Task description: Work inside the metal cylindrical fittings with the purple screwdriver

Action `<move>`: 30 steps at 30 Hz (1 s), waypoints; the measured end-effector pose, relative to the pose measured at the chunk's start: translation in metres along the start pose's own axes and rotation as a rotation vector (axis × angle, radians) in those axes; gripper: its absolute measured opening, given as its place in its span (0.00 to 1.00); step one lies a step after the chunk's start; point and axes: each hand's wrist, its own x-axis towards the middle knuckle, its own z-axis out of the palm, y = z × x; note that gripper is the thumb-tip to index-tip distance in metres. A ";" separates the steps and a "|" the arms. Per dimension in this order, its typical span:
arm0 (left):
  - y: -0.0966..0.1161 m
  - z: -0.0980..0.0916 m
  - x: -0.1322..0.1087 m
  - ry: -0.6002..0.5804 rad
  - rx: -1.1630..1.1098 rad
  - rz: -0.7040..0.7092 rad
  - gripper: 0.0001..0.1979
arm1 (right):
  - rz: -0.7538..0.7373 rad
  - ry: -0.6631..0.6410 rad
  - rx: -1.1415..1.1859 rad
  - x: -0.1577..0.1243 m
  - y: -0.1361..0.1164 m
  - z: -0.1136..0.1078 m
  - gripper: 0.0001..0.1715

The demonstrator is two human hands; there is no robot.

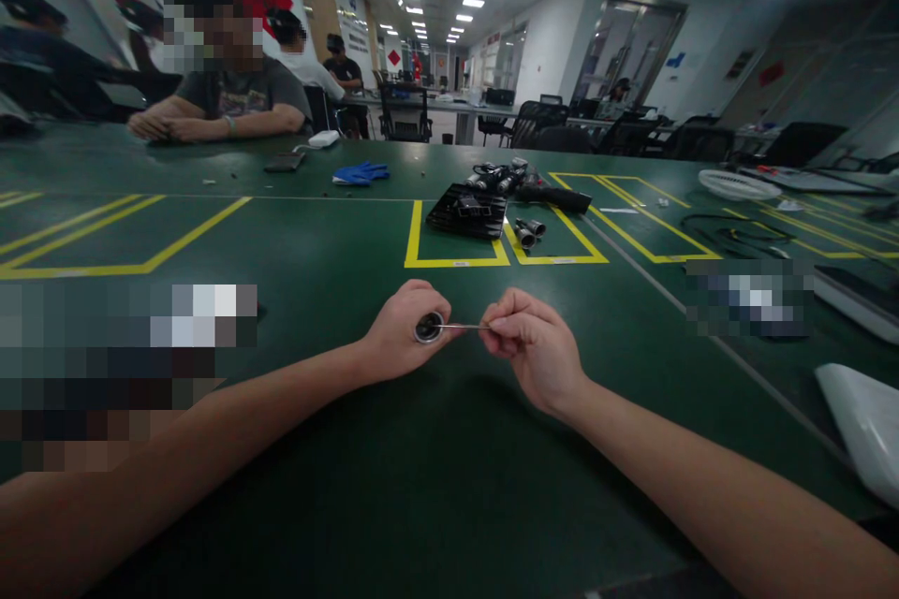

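My left hand is closed around a small round metal part, its open end facing right. My right hand pinches a thin metal tool whose tip reaches into the round part. Both hands hover just above the green table, near its middle. Further back, inside yellow-taped boxes, lie a black tray, two loose metal cylinders and a pile of similar parts.
A blue glove, a phone and a white object lie at the far edge, where a person sits with folded arms. A black cable, a white round plate and white items are on the right.
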 end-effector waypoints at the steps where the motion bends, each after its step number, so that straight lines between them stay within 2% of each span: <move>1: 0.000 0.000 0.000 -0.001 -0.001 -0.003 0.11 | -0.005 -0.002 0.000 0.000 0.000 0.000 0.05; 11: 0.001 -0.001 0.001 -0.047 -0.020 -0.029 0.11 | -0.091 -0.075 -0.045 -0.002 0.002 -0.007 0.07; 20: 0.003 -0.003 0.004 -0.022 -0.007 0.012 0.11 | -0.124 -0.133 -0.127 -0.006 0.004 -0.010 0.07; 25: 0.002 -0.002 0.003 -0.017 -0.004 0.021 0.10 | -0.175 -0.114 -0.143 -0.006 0.003 -0.009 0.07; 30: 0.001 -0.001 0.002 -0.021 -0.023 0.040 0.11 | -0.131 -0.106 -0.157 -0.006 0.004 -0.009 0.06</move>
